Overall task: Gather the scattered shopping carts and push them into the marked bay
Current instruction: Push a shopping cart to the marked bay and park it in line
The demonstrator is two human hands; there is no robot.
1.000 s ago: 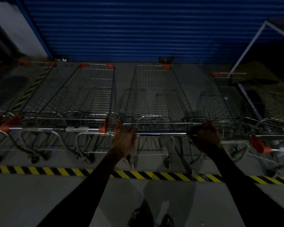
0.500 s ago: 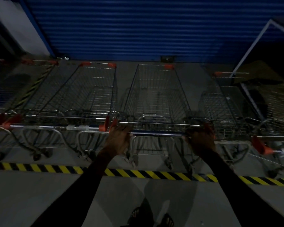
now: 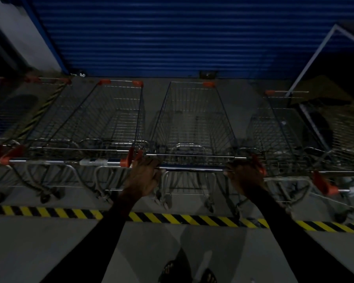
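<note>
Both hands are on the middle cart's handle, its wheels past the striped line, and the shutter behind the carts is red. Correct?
Not quite: the head view shows the shutter is blue. The rest holds: left hand and right hand grip the middle cart's handle, wheels beyond the striped line.

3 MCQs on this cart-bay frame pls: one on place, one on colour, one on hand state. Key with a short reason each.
1. Where do the held cart's wheels stand relative to the floor stripe?
A. beyond it, on the shutter side
B. on the person's side
C. on top of it

2. What colour is the shutter behind the carts?
A. red
B. blue
C. white

3. What are the hands doing?
A. hanging idle
B. both gripping one handle
C. one on each of two carts

Key: 1 A, the middle cart sits past the yellow-black stripe. 2 B, the shutter is blue. 3 B, left hand and right hand curl on the handle bar.
</note>
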